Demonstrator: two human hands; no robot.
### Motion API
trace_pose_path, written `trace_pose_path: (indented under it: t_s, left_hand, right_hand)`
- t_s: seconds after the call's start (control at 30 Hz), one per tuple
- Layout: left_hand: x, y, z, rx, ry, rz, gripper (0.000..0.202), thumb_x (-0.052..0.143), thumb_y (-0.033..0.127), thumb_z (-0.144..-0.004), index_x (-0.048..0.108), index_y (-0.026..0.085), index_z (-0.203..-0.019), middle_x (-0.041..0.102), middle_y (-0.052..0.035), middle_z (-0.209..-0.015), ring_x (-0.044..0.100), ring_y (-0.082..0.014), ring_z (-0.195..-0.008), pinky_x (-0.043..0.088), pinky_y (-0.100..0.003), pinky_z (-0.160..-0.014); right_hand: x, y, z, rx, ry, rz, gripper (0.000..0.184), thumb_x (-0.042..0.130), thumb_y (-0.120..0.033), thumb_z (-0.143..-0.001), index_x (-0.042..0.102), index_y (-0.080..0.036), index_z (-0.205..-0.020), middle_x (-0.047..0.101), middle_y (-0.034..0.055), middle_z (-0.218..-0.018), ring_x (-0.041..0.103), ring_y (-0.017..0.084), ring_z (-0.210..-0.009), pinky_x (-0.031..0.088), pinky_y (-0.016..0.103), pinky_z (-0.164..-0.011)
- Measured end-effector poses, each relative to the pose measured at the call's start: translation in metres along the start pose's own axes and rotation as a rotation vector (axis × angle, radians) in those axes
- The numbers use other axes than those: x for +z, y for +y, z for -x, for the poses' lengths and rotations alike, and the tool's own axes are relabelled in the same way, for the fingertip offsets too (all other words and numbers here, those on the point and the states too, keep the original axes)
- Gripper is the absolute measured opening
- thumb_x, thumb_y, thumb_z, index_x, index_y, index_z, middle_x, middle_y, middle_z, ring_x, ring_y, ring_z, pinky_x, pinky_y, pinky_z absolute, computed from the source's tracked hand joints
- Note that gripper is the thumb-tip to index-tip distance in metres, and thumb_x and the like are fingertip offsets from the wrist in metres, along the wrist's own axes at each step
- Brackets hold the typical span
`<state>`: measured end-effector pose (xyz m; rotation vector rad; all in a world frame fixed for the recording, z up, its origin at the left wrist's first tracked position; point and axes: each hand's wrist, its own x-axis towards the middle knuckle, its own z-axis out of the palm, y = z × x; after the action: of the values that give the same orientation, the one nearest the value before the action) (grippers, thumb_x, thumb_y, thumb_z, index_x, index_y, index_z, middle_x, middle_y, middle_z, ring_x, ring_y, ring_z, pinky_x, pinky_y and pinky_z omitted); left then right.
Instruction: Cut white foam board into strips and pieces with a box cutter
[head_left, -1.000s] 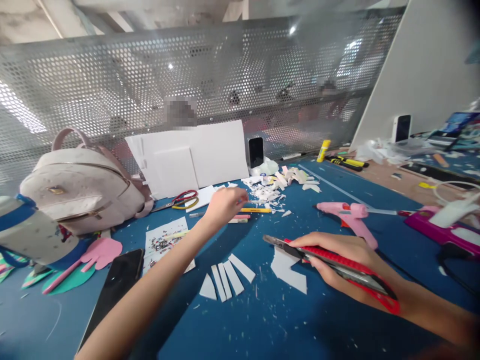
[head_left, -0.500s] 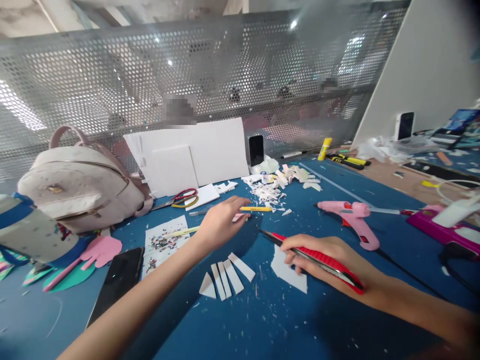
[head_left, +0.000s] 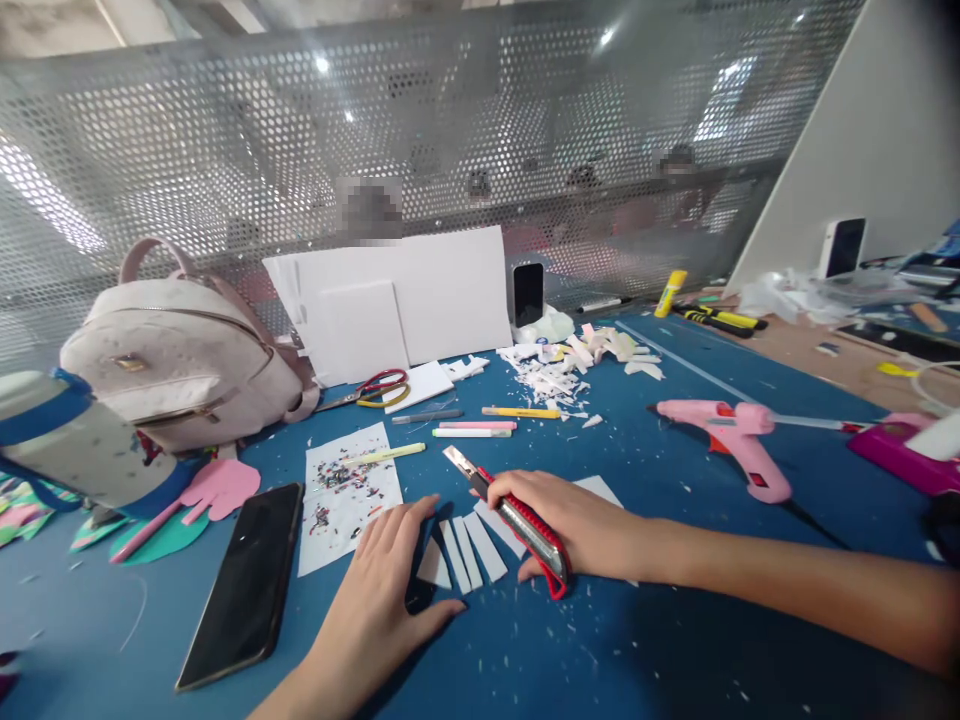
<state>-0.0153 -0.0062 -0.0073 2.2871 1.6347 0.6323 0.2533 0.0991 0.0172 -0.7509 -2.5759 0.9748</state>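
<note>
The right hand (head_left: pixel 574 525) grips a red utility knife (head_left: pixel 529 530) over the middle of the blue surface (head_left: pixel 675 650), its fingers closed around the handle, though how each one bears on it cannot be told. The blade (head_left: pixel 461 462) is out beyond the fingertips and points toward the surface's far edge, slanting to its left corner. The left hand (head_left: pixel 379 590) is open toward the near edge, palm down, its fingers spread and the thumb well apart; whether it presses on the surface cannot be told. Just off those fingers, between the two hands, a fan of white strips (head_left: pixel 485 547) lies flat, one of them partly covered by the right hand. A larger white piece (head_left: pixel 600 490) shows from behind the right hand. Left of the spread fingers, toward the left edge, are a paper sheet (head_left: pixel 326 545) strewn with small bits and a black phone (head_left: pixel 244 590). A pink glue gun (head_left: pixel 731 420) lies toward the right edge, well apart from the knife.
</note>
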Motion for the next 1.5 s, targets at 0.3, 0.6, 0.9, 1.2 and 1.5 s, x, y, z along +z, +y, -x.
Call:
trace_pose_path:
  t_s: [0.3, 0.6, 0.9, 1.2, 1.5]
  left_hand:
    - [-0.008, -0.005, -0.004, 0.041, -0.015, 0.047, 0.073, 0.069, 0.024, -0.088, 0.027, 0.033, -0.148, 0.060, -0.0059, -0.127, 0.056, -0.0273, -0.119, 0.047, -0.050, -0.104]
    - [0.007, 0.018, -0.015, 0.606, 0.245, -0.261, 0.024, 0.057, 0.039, -0.098, 0.069, 0.023, -0.110, 0.073, 0.0003, -0.113, 0.063, -0.0194, -0.108, 0.016, -0.041, -0.126]
    - [0.008, 0.021, -0.019, 0.604, 0.205, -0.291, 0.030, 0.050, 0.039, -0.102, 0.069, 0.021, -0.116, 0.073, -0.0001, -0.115, 0.064, -0.0189, -0.109, 0.011, -0.042, -0.127]
    - [0.019, 0.009, -0.020, 0.607, 0.178, -0.351, 0.042, 0.040, 0.041, -0.105, 0.062, 0.017, -0.132, 0.067, -0.0054, -0.128, 0.057, -0.0225, -0.124, 0.011, -0.047, -0.127]
    - [0.014, 0.013, -0.019, 0.601, 0.114, -0.343, 0.043, 0.041, 0.040, -0.105, 0.059, 0.016, -0.135, 0.068, -0.0077, -0.127, 0.061, -0.0256, -0.121, 0.035, -0.053, -0.119]
  right_hand:
    - [0.000, 0.007, -0.002, 0.023, 0.022, 0.020, 0.062, 0.086, -0.039, -0.074, 0.051, -0.028, -0.123, 0.056, 0.0069, -0.134, 0.054, 0.027, -0.121, 0.043, 0.038, -0.100]
    - [-0.008, -0.011, 0.021, -0.179, 0.226, 0.051, 0.023, 0.064, -0.023, -0.086, 0.054, -0.025, -0.106, 0.063, -0.0011, -0.087, 0.056, 0.015, -0.074, 0.040, 0.028, -0.067]
    - [-0.003, -0.019, 0.027, -0.158, 0.146, 0.141, 0.022, 0.053, -0.010, -0.081, 0.051, -0.024, -0.098, 0.058, -0.0022, -0.079, 0.051, 0.014, -0.068, 0.034, 0.027, -0.062]
    - [-0.009, -0.024, 0.026, -0.227, 0.056, 0.214, 0.021, 0.051, -0.009, -0.081, 0.050, -0.021, -0.099, 0.058, 0.0010, -0.081, 0.050, 0.017, -0.073, 0.034, 0.029, -0.066]
    - [-0.011, -0.032, 0.016, -0.304, 0.028, 0.268, 0.021, 0.051, -0.007, -0.079, 0.054, -0.019, -0.095, 0.056, 0.0015, -0.079, 0.046, 0.017, -0.072, 0.033, 0.028, -0.065]
